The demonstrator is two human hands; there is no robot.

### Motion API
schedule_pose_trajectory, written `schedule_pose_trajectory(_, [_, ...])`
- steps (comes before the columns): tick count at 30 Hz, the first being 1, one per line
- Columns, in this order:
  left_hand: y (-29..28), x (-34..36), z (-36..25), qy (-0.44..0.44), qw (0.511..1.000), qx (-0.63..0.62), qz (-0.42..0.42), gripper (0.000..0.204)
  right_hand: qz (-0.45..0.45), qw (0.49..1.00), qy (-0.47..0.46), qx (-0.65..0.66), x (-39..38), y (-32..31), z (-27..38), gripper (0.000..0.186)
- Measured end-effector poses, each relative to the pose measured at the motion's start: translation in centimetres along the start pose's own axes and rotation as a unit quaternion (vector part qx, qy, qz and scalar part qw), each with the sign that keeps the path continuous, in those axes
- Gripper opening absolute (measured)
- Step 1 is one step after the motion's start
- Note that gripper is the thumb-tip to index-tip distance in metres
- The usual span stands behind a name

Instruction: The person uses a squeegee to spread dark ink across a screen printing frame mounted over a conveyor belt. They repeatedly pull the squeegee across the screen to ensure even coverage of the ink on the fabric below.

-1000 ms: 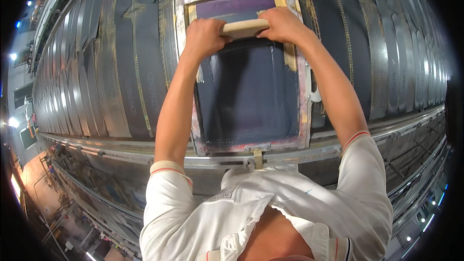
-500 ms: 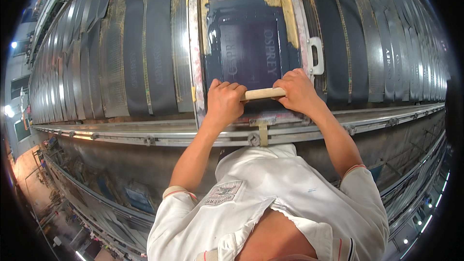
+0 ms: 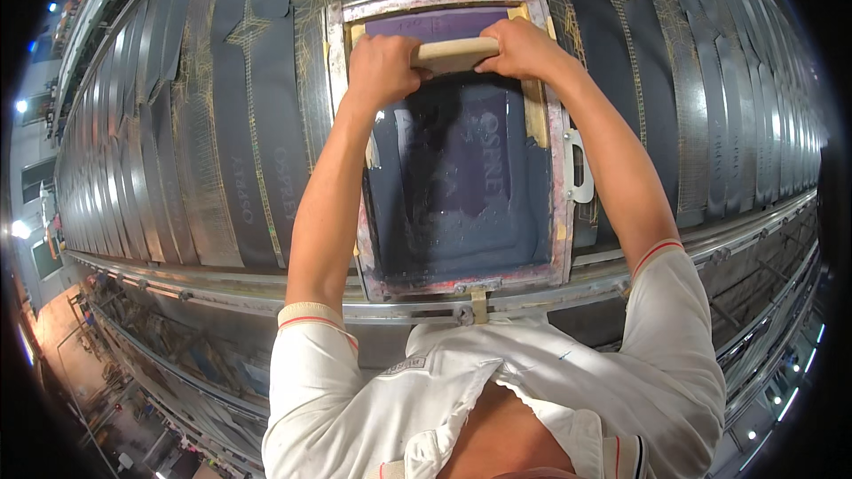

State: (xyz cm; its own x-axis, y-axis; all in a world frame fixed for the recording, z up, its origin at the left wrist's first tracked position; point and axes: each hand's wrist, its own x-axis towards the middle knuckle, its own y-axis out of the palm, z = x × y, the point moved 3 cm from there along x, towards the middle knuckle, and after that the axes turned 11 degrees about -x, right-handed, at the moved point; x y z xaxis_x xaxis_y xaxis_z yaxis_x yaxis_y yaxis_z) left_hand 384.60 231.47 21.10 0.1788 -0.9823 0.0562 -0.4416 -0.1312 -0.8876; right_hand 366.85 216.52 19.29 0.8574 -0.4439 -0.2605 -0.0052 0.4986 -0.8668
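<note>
Both my hands grip a wooden-handled squeegee (image 3: 454, 55) near the far end of a screen printing frame (image 3: 561, 239). My left hand (image 3: 385, 69) is closed round its left end, and my right hand (image 3: 524, 53) round its right end. Below the squeegee stretches the dark mesh (image 3: 461, 231), wet with dark ink and showing a purplish middle with lettering. Yellow tape (image 3: 535, 115) lines the frame's inner edges. A white handle (image 3: 579, 167) is fixed to the frame's right side. The squeegee's blade is mostly hidden by its handle.
Dark fabric pieces (image 3: 262, 124) lie in rows on the long table to both sides of the frame. A metal rail (image 3: 639, 279) runs along the table's near edge, with a small metal bracket (image 3: 479, 306) at the frame's near end.
My hands have carried the squeegee from the near end of the screen to its far end, arms now stretched out. The whole scene sits lower in the picture.
</note>
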Motion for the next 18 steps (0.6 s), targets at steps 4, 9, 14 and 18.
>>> schedule_pose_trajectory(4, [0.5, -0.6, 0.0, -0.002, 1.0, 0.011, -0.01, 0.028, -0.017, 1.0, -0.004, -0.011, -0.7, 0.3, 0.6, 0.03])
schedule_pose_trajectory(9, [1.6, -6.9, -2.2, 0.027, 0.999, 0.002, -0.017, 0.021, -0.106, 0.991, -0.083, -0.02, -6.6, 3.3, 3.0, 0.023])
schedule_pose_trajectory(14, [3.2, -20.7, -8.3, 0.041, 0.998, -0.039, -0.042, 0.015, -0.111, 0.985, -0.108, -0.078, -19.1, 9.0, 7.7, 0.024])
schedule_pose_trajectory(18, [3.6, -27.0, -11.1, 0.017, 0.999, -0.034, -0.035, 0.025, -0.076, 0.991, -0.1, -0.051, -25.1, 10.4, 10.8, 0.039])
